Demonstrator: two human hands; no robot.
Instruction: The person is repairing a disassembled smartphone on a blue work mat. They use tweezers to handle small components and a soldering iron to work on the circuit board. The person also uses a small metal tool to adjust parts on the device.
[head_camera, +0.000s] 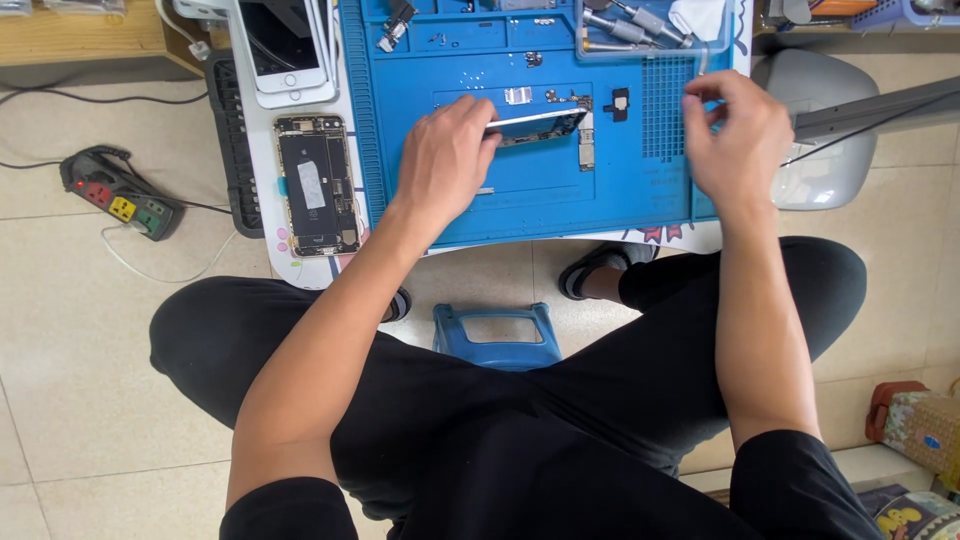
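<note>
Nearest the camera, the person is sitting on a low blue stool (497, 337), black trousers, knees spread, both forearms reaching out over the work table.

The left hand (443, 160) is lying knuckles-up on the blue repair mat (520, 195), fingers curled and pinching the near end of the phone screen panel (537, 122). So that hand is closed and gripping the panel. The panel is sitting about mid-mat, seen nearly edge-on: a thin white-rimmed slab with a dark face, long axis running left to right, free end pointing toward the right hand and tipping up a little. Under its right end a narrow logic board (586, 148) is lying with its long axis pointing away from the person.

The right hand (738, 135) is hovering over the mat's right edge, wrist bent, fingers curling in toward the thumb. Whether it's pinching something tiny, I can't tell, too small to see.

Left of the mat, an opened phone (317, 184) is lying face-down with its back off, battery showing, long axis pointing away from the person. Beyond it, white phones (288, 50) are stacking up. At the far right, a clear tray of tools (640, 28) is sitting on the mat's top edge. A power strip (122, 193) is lying on the floor at left.
</note>
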